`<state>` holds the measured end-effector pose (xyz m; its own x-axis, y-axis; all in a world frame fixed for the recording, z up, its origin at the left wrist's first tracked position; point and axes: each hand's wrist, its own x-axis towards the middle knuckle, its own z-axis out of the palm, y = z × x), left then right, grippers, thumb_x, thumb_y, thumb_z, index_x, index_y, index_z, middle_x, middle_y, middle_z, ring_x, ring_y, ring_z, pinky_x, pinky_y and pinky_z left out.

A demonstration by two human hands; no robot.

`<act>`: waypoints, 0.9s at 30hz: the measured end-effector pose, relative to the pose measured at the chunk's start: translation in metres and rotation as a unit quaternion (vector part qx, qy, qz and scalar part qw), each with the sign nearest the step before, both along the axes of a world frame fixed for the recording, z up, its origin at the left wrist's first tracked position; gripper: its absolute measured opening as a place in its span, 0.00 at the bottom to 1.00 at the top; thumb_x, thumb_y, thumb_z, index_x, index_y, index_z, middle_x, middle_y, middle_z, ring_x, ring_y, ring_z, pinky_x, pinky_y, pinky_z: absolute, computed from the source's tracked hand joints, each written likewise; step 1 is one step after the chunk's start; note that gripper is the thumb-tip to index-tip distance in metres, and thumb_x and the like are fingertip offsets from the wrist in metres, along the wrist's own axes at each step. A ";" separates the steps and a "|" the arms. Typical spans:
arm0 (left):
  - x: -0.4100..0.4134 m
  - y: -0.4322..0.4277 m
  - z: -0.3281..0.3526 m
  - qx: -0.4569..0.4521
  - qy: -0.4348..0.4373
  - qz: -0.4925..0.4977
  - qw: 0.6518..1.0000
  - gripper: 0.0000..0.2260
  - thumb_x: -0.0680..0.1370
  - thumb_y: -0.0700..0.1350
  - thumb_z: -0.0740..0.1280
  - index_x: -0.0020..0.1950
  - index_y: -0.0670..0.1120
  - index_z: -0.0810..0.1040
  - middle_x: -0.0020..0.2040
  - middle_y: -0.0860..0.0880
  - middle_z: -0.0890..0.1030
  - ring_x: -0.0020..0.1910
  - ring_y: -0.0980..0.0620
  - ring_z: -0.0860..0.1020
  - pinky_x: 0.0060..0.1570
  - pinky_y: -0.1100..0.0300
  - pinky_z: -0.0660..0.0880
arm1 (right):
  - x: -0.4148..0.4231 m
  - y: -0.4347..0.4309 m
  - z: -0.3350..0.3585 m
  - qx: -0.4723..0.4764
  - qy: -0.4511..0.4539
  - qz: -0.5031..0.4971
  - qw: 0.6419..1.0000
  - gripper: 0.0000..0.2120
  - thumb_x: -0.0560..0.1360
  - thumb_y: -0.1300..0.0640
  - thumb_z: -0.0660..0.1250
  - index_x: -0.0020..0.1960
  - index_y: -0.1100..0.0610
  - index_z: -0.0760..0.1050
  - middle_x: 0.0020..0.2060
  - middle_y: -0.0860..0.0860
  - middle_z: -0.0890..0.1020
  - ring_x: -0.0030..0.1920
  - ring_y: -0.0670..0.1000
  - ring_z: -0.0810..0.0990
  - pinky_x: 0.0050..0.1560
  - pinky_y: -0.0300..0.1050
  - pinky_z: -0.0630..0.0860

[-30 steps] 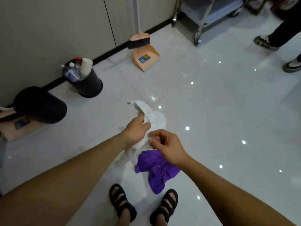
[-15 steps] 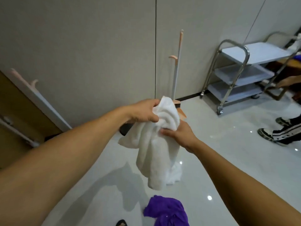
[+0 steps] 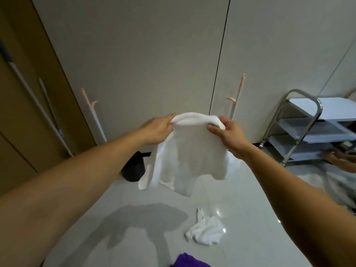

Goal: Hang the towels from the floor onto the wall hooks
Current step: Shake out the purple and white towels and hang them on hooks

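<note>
At the far left a brown door [image 3: 17, 122] stands at an angle to the grey wall [image 3: 134, 54], with two thin poles [image 3: 36, 101] leaning across it. Just right of the door's edge a pink-tipped handle [image 3: 90, 112] leans on the wall. A black bin [image 3: 134, 168] sits on the floor [image 3: 250, 209] near its foot, partly hidden by the left forearm. Right of centre the wall panels meet at a dark vertical seam, and a broom handle [image 3: 238, 93] stands against the wall beside it. At the far right a metal cart [image 3: 300, 122] with grey shelves stands near the wall, and another person's hand [image 3: 339, 160], blurred, is at its lower shelf. Open floor runs from the bin to the cart and forward to the person.

The left hand [image 3: 159, 130] and right hand [image 3: 230, 136] are raised in front of the wall and held apart. Each has its fingers curled over the top edge of a white towel [image 3: 190, 157]. The towel is spread between them and hangs in folds, its lower corners off the floor. Below the hands, a second white towel [image 3: 206, 230] lies crumpled on the floor, under the right side of the held one. A purple towel [image 3: 189, 262] lies at the bottom edge, cut off by the frame.
</note>
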<state>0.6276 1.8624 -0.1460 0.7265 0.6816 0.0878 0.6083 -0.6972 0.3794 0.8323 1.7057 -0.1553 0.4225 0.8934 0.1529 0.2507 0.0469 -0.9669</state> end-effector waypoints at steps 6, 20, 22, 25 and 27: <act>-0.010 -0.013 0.034 -0.072 -0.137 0.078 0.985 0.14 0.81 0.47 0.55 0.57 0.44 0.77 0.52 0.44 0.80 0.51 0.42 0.77 0.45 0.54 0.71 | -0.017 0.011 0.030 0.061 0.013 0.011 0.998 0.06 0.79 0.54 0.66 0.47 0.49 0.82 0.41 0.44 0.85 0.43 0.44 0.83 0.47 0.42 0.79; 0.015 -0.033 0.108 -0.346 -0.469 0.077 0.809 0.07 0.74 0.40 0.64 0.46 0.43 0.81 0.40 0.48 0.83 0.42 0.48 0.81 0.42 0.57 0.77 | -0.080 0.013 -0.004 -0.146 0.037 0.144 0.978 0.23 0.69 0.52 0.76 0.61 0.56 0.74 0.53 0.52 0.83 0.53 0.53 0.82 0.56 0.53 0.80; -0.002 -0.030 0.099 -0.416 -0.427 0.057 0.801 0.17 0.74 0.47 0.69 0.59 0.40 0.79 0.54 0.43 0.83 0.53 0.45 0.81 0.53 0.52 0.78 | -0.080 0.017 0.009 -0.115 0.075 0.122 0.983 0.16 0.70 0.56 0.74 0.57 0.57 0.78 0.50 0.55 0.85 0.49 0.57 0.84 0.55 0.57 0.80; -0.031 -0.033 0.072 -0.495 -0.268 0.019 0.826 0.28 0.71 0.54 0.71 0.67 0.42 0.74 0.62 0.40 0.79 0.60 0.41 0.78 0.62 0.45 0.74 | -0.081 0.027 0.042 -0.016 0.149 0.113 0.982 0.11 0.71 0.61 0.68 0.52 0.59 0.79 0.45 0.58 0.86 0.47 0.58 0.85 0.47 0.54 0.82; -0.047 -0.034 0.052 -0.545 -0.201 -0.012 0.814 0.27 0.73 0.52 0.70 0.69 0.44 0.72 0.64 0.40 0.77 0.63 0.40 0.76 0.64 0.43 0.71 | -0.080 0.036 0.060 -0.001 0.188 0.108 0.976 0.11 0.72 0.63 0.65 0.54 0.62 0.77 0.45 0.59 0.86 0.47 0.57 0.85 0.42 0.49 0.82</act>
<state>0.5808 1.8288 -0.0938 0.8029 0.5002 -0.3244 0.2725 0.1761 0.9459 0.7528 1.7414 -0.0958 0.2497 0.9681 0.0223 -0.1375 0.0582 -0.9888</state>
